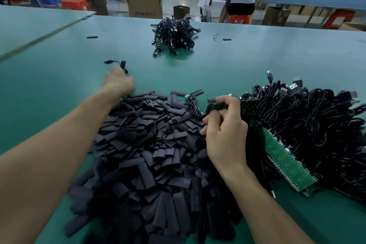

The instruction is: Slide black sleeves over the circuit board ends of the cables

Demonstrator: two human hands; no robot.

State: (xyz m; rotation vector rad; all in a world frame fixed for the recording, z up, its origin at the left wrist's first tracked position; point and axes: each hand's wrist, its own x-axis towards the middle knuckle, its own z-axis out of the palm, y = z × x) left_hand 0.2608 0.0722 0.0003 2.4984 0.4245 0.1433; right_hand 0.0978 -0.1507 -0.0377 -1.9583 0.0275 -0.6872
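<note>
Head view: right hand (223, 134) pinches a circuit board (214, 106) beside black sleeves (148, 144).

The left hand (118, 83) at 10 o'clock is blurry; its fingers cannot be made out. The black sleeves (150, 154) run off the picture at 6 o'clock, the cables (309, 125) at 3 o'clock. The right hand (225, 130) hides part of a circuit board (214, 106).
</note>
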